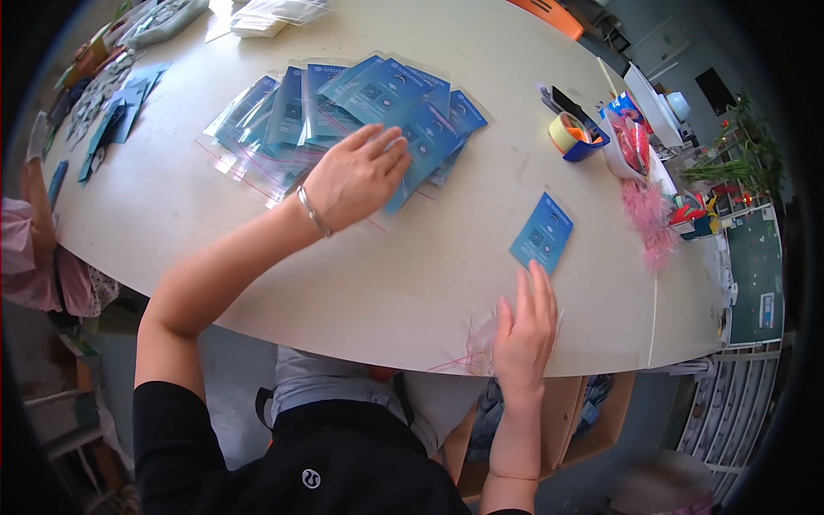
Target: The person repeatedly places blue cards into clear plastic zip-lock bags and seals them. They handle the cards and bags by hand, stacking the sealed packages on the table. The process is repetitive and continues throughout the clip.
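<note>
Nearest the body, the right hand [525, 330] lies flat and spread at the near rim of the table [429, 283], palm down on a small heap of clear empty bags [479, 336] with thin red seal strips; it grips nothing, only presses them. Just beyond its fingertips, almost touching, a single blue card [542, 233] lies loose on the bare wood, not yet bagged.

Farther out and across to the other side, the left hand [359, 176], a silver bangle at its wrist, rests open with fingers splayed on top of a fanned pile of bagged blue cards [343, 120], touching the uppermost ones and holding none. The step in hand looks like packing: finished packets gathered under the left hand, the loose card waiting by the right. The next move probably calls for the right hand to pinch one bag free of the heap and open its mouth, which is fiddly with thin film that clings.

Beyond the right hand, well apart, stands a tape dispenser [573, 136], with pink shredded filler [645, 215] to its outer side. Past the left hand, at the far edge, more blue cards [120, 116] lie scattered near another person's sleeve [21, 249].
</note>
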Demonstrator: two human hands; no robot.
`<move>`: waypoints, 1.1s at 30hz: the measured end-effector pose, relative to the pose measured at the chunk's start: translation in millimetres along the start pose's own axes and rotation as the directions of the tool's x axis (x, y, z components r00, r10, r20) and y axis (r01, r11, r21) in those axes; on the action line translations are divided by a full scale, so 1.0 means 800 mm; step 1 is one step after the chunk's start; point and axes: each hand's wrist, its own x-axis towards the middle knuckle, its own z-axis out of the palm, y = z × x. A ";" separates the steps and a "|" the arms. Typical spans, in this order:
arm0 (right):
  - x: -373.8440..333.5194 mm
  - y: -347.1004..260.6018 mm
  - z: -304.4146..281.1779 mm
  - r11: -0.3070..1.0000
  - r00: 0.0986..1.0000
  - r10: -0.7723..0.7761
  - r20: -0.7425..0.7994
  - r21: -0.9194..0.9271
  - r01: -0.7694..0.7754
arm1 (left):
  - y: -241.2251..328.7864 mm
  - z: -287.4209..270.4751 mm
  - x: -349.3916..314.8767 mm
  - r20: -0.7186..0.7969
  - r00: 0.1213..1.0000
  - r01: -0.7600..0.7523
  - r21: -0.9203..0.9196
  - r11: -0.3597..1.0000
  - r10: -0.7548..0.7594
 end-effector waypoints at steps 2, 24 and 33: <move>-0.018 -0.035 -0.001 0.974 0.994 -0.105 -0.021 0.201 0.107 | 0.045 -0.044 -0.020 -0.007 1.000 -0.015 -0.080 0.997 0.015; -0.057 -0.059 0.023 0.907 0.989 -0.097 0.109 0.420 0.043 | 0.118 -0.065 -0.069 0.414 0.899 0.143 -0.586 0.798 0.142; -0.093 -0.083 -0.012 0.746 0.859 -0.430 0.279 0.645 0.165 | 0.120 -0.067 -0.063 0.434 0.889 0.142 -0.565 0.813 0.146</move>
